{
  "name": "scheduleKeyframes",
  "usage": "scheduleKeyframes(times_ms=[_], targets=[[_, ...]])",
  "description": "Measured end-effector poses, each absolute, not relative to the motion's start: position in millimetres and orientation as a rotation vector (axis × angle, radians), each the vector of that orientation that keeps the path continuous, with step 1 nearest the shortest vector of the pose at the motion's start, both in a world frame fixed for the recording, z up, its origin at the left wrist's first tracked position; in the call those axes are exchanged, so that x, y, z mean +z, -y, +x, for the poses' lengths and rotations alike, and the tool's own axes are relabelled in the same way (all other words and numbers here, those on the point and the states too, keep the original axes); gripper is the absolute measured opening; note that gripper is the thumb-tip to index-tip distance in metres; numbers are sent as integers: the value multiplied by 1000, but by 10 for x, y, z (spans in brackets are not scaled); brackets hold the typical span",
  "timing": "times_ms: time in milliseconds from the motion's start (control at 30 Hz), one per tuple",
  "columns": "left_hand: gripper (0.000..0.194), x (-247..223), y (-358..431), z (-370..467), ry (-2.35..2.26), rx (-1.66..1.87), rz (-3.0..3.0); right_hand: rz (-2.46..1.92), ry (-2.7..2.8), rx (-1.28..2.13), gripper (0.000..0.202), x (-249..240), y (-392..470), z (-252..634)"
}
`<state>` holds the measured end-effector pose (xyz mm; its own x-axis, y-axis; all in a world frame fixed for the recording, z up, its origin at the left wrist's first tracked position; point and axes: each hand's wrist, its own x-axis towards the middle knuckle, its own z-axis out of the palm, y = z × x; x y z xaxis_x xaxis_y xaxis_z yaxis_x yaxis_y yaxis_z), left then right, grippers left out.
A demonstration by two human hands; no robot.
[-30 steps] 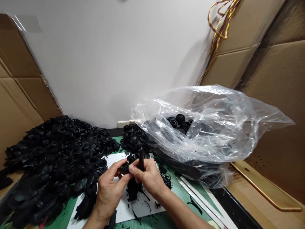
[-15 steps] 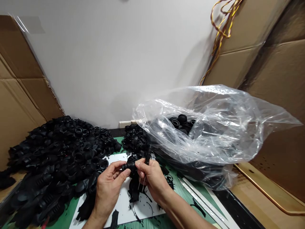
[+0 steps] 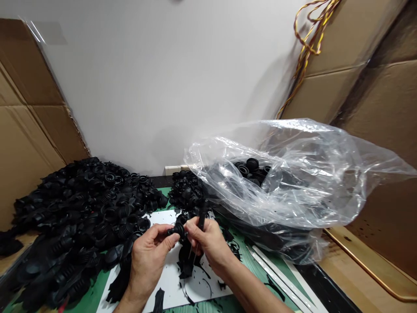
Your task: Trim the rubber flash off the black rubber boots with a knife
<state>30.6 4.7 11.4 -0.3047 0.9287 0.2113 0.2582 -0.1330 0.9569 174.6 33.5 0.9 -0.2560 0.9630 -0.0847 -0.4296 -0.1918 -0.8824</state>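
My left hand [image 3: 151,254] is closed on a black ribbed rubber boot [image 3: 177,229], pinched between thumb and fingers above a white sheet. At the boot's right edge are the thumb and forefinger of my right hand [image 3: 210,243]; whether they grip its rim I cannot make out. Tucked in that same hand is a pair of tweezers [image 3: 201,221], its dark end upward and two thin metal prongs pointing down. Beneath both hands, black rubber scraps [image 3: 186,265] lie on the white sheet [image 3: 166,278].
A large heap of black rubber boots [image 3: 97,208] covers the left side. Behind my hands sits a smaller pile of black scraps [image 3: 185,187]. A clear plastic bag [image 3: 312,182] with black boots inside stands at right, near white strips [image 3: 280,278] on the green mat [image 3: 250,265]. Cardboard flanks both sides.
The boot has been turned between my fingers, with more of its ribbed side facing me. My hands stay in nearly the same place; the whole view has shifted slightly.
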Motion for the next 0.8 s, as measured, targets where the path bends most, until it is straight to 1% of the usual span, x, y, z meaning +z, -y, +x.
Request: scheduleKeyframes(times_ms=[100, 200, 300, 400, 600, 800], targets=[[19, 129, -26, 322, -1573, 1447, 1325, -747, 891, 1504, 38, 72, -376, 1878], [20, 134, -14, 355, -1571, 1389, 1282, -559, 834, 1495, 40, 121, -375, 1958], [22, 131, -8, 379, -1553, 1353, 1237, -473, 908, 1479, 43, 102, -336, 1941], [23, 119, -2, 381, -1545, 1328, 1237, -500, 997, 1447, 42, 44, -305, 1892], [23, 74, 7, 356, -1529, 1269, 1304, -567, 1038, 1397, 36, 8, -313, 1849], [18, 85, 34, 362, -1537, 1279, 1410, -621, 1038, 1382, 30, 39, -296, 1833]])
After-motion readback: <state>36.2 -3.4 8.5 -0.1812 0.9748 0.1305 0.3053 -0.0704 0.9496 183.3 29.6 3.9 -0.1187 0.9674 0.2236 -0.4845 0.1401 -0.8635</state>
